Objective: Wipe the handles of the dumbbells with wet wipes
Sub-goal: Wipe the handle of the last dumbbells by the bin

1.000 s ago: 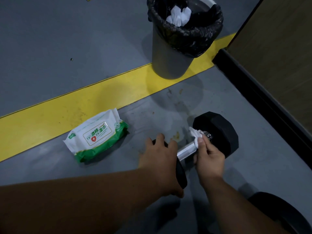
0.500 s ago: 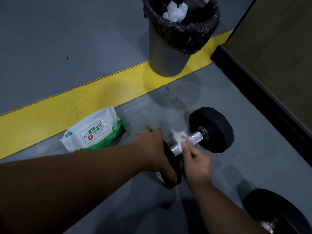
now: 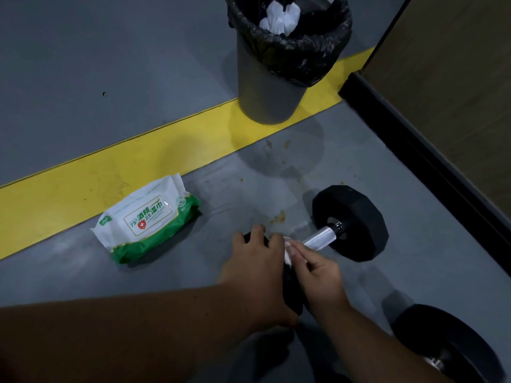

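Dumbbell [image 3: 349, 223]: lies on the grey floor [image 3: 83, 78], axis running from the near left to the far right; far black head fully in view, near head mostly covered by the left hand.
Handle [image 3: 320, 238]: knurled metal bar, bare and bright along its far half; near half covered by the wipe and the right hand's fingers.
Wet wipe [image 3: 287, 251]: small white wad, pressed onto the handle just beside the near head.
Left hand [image 3: 260, 275]: reaches in from the lower left, forearm long across the frame; palm down over the top of the near head, fingers curled over its far edge, gripping it.
Right hand [image 3: 318, 275]: comes in from the lower right, wrist low; fingertips and thumb pinch the wipe against the handle, knuckles raised, fingers pointing up-left toward the left hand, nearly touching it.
Wipes pack [image 3: 146, 221]: white and green soft pack with a printed label, flat on the floor to the left of the dumbbell, beside the yellow line.
Yellow line [image 3: 110, 172]: broad painted stripe crossing the floor diagonally.
Bin [image 3: 284, 59]: grey round bin with a black liner folded over the rim, standing on the stripe; crumpled white wipes [image 3: 280, 16] inside.
Second dumbbell [image 3: 448, 344]: black head at the lower right corner, partly cut off by the frame.
Wall [image 3: 456, 64]: brown panel with a black base strip, at the right.
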Tool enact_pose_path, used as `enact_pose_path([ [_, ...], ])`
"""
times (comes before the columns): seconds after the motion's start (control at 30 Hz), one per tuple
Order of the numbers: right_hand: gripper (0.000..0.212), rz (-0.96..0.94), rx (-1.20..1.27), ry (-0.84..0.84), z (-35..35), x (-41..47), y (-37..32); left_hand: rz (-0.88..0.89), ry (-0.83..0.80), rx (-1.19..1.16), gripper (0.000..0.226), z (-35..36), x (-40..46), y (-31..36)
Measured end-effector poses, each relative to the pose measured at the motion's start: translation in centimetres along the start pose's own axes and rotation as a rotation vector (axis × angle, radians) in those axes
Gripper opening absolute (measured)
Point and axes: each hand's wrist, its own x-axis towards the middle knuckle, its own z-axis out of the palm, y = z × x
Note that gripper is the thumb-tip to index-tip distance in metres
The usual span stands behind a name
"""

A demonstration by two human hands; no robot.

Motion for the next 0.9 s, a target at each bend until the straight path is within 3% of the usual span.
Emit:
enact_pose_path([
  [0.07, 0.02, -0.014, -0.063, -0.039, -0.8, 0.5, -0.7, 0.014, 0.021, 0.002, 0.095, 0.0, -0.1, 0.1],
  [0.23, 0.021, 0.0, 0.046, 0.386, -2.3, 2.6, -0.7, -0.044, -0.008, -0.018, 0.101, 0.5, 0.0, -0.1],
  [0.27, 0.021, 0.003, 0.089, 0.377, -1.3, 2.1, -0.4, -0.037, -0.006, -0.017, 0.098, 0.4, 0.0, -0.1],
  [0.43, 0.019, 0.012, -0.066, -0.001, -0.1, -0.2, -0.5, 0.041, 0.014, 0.012, 0.094, 0.3, 0.1, -0.2],
  [0.53, 0.017, -0.004, -0.102, 0.227, -3.1, 2.2, -0.8, -0.015, -0.002, -0.035, 0.101, 0.8, 0.2, -0.6],
  [0.6, 0.021, 0.01, 0.005, 0.357, -2.9, 2.2, -0.8, -0.016, -0.008, -0.027, 0.1, 1.0, 0.3, -0.6],
  [0.67, 0.02, 0.016, 0.1, 0.262, -1.3, 0.8, -0.7, 0.017, 0.022, -0.01, 0.095, 1.1, 0.3, -0.6],
  [0.77, 0.022, 0.003, -0.031, -0.028, 0.1, -1.3, -0.5, 0.084, 0.081, 0.021, 0.089, 1.0, 0.3, -0.7],
  [0.8, 0.022, -0.002, -0.047, -0.02, -0.2, -1.1, -0.7, 0.096, 0.087, 0.033, 0.088, 1.0, 0.4, -0.7],
  [0.9, 0.019, -0.02, -0.11, 0.293, -2.5, 1.2, -1.0, 0.041, 0.044, -0.004, 0.099, 1.1, 0.4, -1.0],
])
